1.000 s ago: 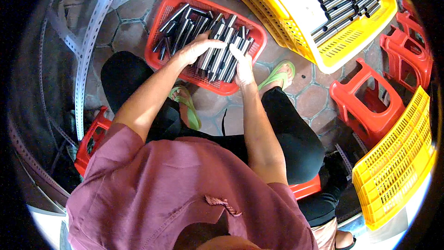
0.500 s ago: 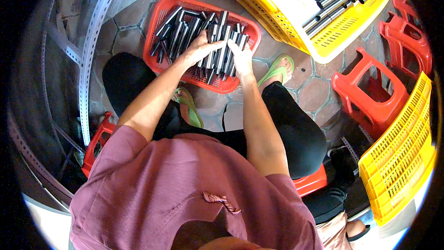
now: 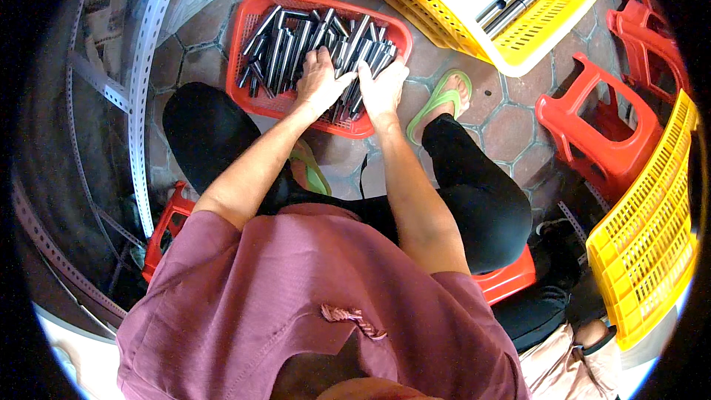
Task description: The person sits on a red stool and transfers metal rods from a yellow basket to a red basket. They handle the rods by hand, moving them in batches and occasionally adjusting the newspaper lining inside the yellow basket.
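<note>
Both bare hands are in among the tubes: the left hand (image 3: 318, 83) lies across the pile with its fingers bent over it, the right hand (image 3: 382, 89) is cupped at the outer flank, and the thumbs point inward at each other. A cluster of short, glossy, dark metal-looking tubes (image 3: 361, 50) sits between and just beyond them, though whether either grip is clamped tight I cannot tell, with the undersides hidden. Plenty more lie loose to the left of the grip, at mixed angles, all inside the red, rectangular plastic basket (image 3: 348, 130) whose near rim passes under the wrists. These look stiff and hard, probably slick on that polished surface, modest in weight singly but hefty as a bundle, and liable to roll over one another. The sound hold would be around the bundle's middle, squeezed from both flanks, lengths parallel. Beyond the grip, off to the right, a yellow, slotted plastic crate (image 3: 511, 67) carries similar, longer-looking tubes (image 3: 518, 4).
</note>
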`<state>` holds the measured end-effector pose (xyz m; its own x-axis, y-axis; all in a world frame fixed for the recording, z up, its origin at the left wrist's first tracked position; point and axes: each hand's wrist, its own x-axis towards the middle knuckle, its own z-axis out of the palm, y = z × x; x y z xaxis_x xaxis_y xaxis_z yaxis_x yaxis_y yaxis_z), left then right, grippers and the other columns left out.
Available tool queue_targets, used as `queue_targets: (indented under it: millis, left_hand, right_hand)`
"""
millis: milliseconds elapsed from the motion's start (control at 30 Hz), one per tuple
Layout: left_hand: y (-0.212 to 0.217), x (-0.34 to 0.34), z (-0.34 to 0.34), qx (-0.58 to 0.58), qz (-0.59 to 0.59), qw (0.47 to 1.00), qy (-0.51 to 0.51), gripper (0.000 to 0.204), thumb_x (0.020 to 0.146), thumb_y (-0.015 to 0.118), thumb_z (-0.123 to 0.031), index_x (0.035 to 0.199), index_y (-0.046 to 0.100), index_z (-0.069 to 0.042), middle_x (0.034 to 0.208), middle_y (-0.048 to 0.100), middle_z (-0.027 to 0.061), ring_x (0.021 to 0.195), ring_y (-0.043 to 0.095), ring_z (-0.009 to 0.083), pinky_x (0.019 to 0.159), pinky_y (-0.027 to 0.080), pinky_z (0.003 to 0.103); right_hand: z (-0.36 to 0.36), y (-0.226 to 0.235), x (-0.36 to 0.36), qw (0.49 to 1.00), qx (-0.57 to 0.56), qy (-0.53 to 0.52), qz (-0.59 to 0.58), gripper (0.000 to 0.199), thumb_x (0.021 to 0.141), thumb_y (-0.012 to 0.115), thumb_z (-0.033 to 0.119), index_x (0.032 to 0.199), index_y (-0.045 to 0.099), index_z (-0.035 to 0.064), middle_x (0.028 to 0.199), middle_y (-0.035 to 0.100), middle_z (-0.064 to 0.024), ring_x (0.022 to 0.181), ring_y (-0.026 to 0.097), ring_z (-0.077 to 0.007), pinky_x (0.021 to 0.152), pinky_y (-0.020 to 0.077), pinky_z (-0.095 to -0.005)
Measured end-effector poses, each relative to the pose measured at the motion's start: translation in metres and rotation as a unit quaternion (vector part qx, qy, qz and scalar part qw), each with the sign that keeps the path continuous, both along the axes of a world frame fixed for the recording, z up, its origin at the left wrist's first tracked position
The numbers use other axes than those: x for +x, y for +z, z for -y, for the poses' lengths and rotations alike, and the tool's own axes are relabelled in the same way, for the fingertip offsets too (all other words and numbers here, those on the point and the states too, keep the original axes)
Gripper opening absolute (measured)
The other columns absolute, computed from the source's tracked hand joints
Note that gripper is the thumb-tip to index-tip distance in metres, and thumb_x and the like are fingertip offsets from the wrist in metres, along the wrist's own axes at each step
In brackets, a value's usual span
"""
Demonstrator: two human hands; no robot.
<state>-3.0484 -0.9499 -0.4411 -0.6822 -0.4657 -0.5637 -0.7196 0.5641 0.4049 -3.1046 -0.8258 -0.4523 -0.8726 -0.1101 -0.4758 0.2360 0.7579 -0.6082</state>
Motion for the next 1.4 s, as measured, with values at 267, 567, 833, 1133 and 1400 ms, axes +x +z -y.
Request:
queue_targets:
  millis: [267,567,833,1133,1400]
  left_hand:
    - [-0.037,0.032,-0.005,-0.086,-0.166,0.982,0.016,0.079,0.084,0.069,-0.034,0.141,0.031,0.006,0.139,0.038,0.0266,0.124,0.043,0.0437,0.104,0.038,0.05]
    - [-0.046,0.045,-0.001,-0.131,-0.127,0.983,-0.019,0.088,0.084,0.066,-0.048,0.148,0.025,-0.002,0.152,0.026,0.0225,0.14,0.024,0.04,0.107,0.019,0.065]
    - [-0.037,0.05,0.006,-0.108,-0.093,0.99,-0.007,0.096,0.08,0.071,-0.045,0.151,0.018,-0.006,0.155,0.018,0.021,0.145,0.014,0.0396,0.108,0.015,0.07]
    - [-0.023,0.023,0.007,-0.144,-0.193,0.967,-0.084,0.073,0.088,0.062,-0.038,0.148,0.031,-0.01,0.153,0.022,0.0227,0.143,0.019,0.0414,0.109,0.017,0.066]
    - [-0.036,-0.028,0.031,-0.177,-0.162,0.955,-0.176,0.07,0.092,0.056,-0.041,0.149,0.029,-0.012,0.156,0.022,0.0183,0.143,0.021,0.0385,0.11,0.02,0.064]
  right_hand:
    - [-0.007,0.001,0.006,0.999,-0.012,0.02,-0.033,0.085,0.085,0.067,0.04,0.141,0.024,-0.007,0.126,0.041,-0.0286,0.111,0.052,-0.0482,0.095,0.0453,-0.051]
    - [0.008,-0.013,0.015,0.999,-0.038,0.005,-0.017,0.075,0.092,0.056,0.03,0.144,0.021,-0.0113,0.131,0.037,-0.0328,0.118,0.046,-0.0488,0.102,0.0397,-0.0491]
    - [0.004,-0.009,0.016,0.999,-0.025,-0.002,-0.047,0.083,0.084,0.07,0.03,0.141,0.025,-0.0096,0.125,0.038,-0.0299,0.116,0.045,-0.0483,0.103,0.0381,-0.049]
    - [-0.007,-0.013,0.018,0.996,0.03,-0.004,-0.087,0.073,0.084,0.069,0.033,0.135,0.035,-0.0065,0.121,0.043,-0.027,0.114,0.046,-0.0441,0.098,0.0402,-0.0487]
    - [-0.014,-0.005,0.021,0.995,0.077,-0.008,-0.066,0.065,0.082,0.072,0.037,0.122,0.043,-0.0041,0.109,0.047,-0.0249,0.104,0.051,-0.0432,0.09,0.0442,-0.0493]
